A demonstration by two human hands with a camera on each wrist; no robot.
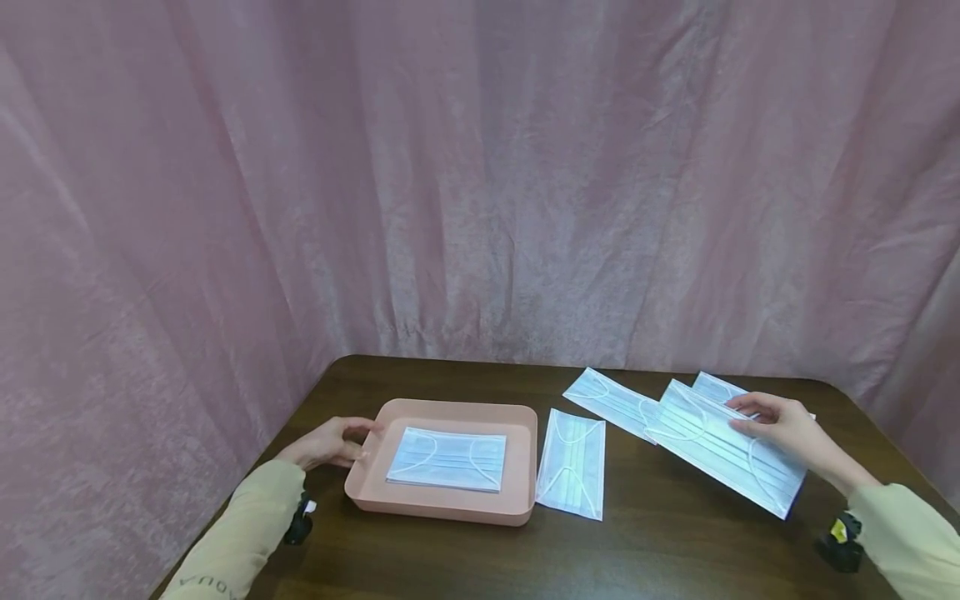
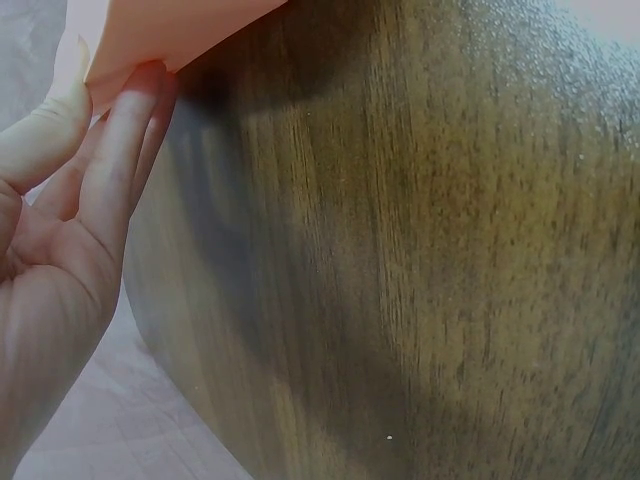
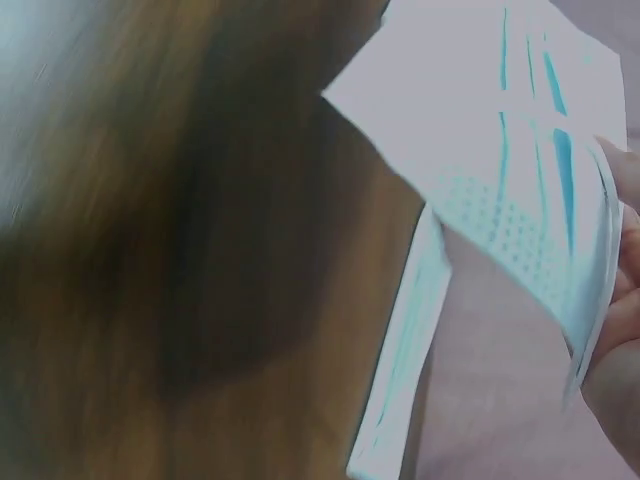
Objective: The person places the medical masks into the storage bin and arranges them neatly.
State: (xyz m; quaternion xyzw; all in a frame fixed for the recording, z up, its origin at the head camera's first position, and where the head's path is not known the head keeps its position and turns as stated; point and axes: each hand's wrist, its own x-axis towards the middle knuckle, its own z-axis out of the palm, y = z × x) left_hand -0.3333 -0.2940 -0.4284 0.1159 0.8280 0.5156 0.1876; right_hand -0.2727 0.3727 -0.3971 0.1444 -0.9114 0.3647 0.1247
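My left hand (image 1: 335, 442) grips the left rim of a pink tray (image 1: 442, 511), thumb on the inner side and fingers beneath the edge in the left wrist view. Inside the tray lie light-blue face masks (image 1: 447, 460), stacked flat with ear loops on top. At the right, my right hand (image 1: 783, 427) pinches a face mask (image 1: 723, 442) by its upper long edge. This mask hangs tilted over the table, and in the right wrist view it bends near the fingers (image 3: 630, 260). Part of another mask (image 1: 712, 386) shows behind it.
Just right of the tray a face mask (image 1: 572, 467) lies lengthwise on the dark wooden table (image 1: 420, 558). Farther back, another mask (image 1: 611, 404) lies slantwise, partly covered by the held one. A pink curtain (image 1: 480, 183) hangs behind the table.
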